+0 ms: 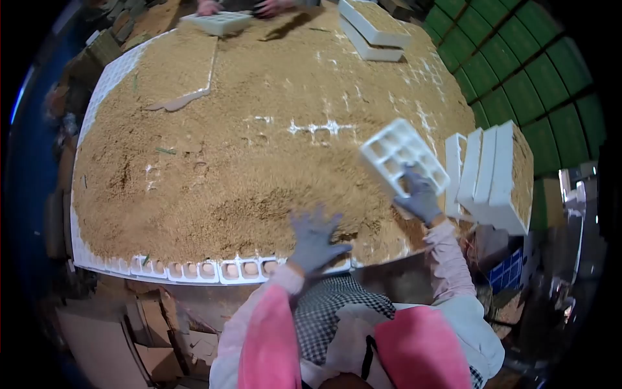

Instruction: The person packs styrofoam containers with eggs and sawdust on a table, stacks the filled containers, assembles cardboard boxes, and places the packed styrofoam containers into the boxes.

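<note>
My right hand [421,198], in a grey glove, grips the near edge of a white foam tray [403,150] with rows of square hollows. The tray is tilted above the right part of the table, its hollows facing me. My left hand [315,241], gloved too, is spread flat with fingers apart on the loose tan sawdust-like material [246,201], close to the table's front edge. Beside it, along that edge, white foam cells [243,270] show round, pale brownish things inside, which I cannot identify.
Several white foam trays [484,170] stand on edge at the right. Two more foam trays [372,35] are stacked at the back. A co-worker's hands [208,8] are at another foam tray [223,23] across the table. Green boxes [518,84] form a wall on the right.
</note>
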